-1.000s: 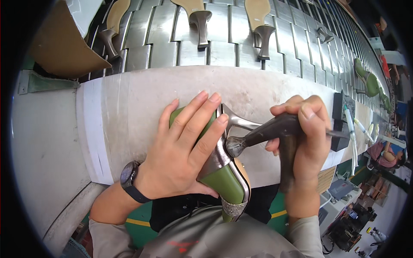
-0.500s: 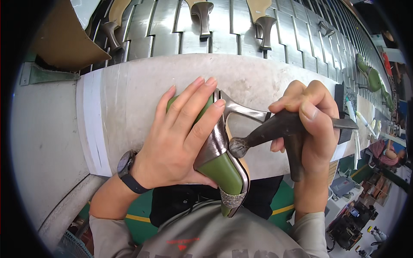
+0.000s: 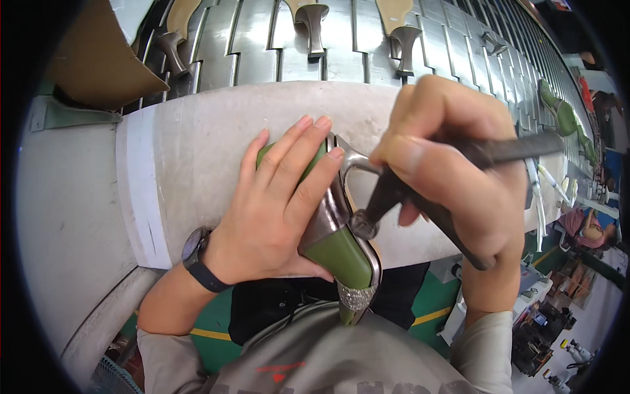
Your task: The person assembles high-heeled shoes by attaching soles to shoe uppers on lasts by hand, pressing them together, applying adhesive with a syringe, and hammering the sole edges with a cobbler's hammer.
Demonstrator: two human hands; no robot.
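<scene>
Plainly, desk (image 3: 203, 164): pale and scuffed, slatted metal conveyor (image 3: 252, 39) at twelve o'clock, green floor (image 3: 216, 319) at seven.
Conveyor pieces: flared heels (image 3: 314, 33) with tan insoles (image 3: 397, 12) between eleven and one o'clock; green footwear (image 3: 564, 117) at two.
Edges: brown cardboard (image 3: 92, 59) curls at ten o'clock; thin white tubes (image 3: 538, 217) lie at three.
Green shoe (image 3: 341, 262): just off centre toward five o'clock, toe pointing to six.
Left hand (image 3: 266, 217): fingers spread over the shoe, holding it.
Right hand (image 3: 469, 197): fingers closed around a dark hammer (image 3: 384, 197), its round end at the sole's edge; contact unclear.
Hidden: right hand blocks the shoe's heel tip and the hammer's middle; the rim is black.
</scene>
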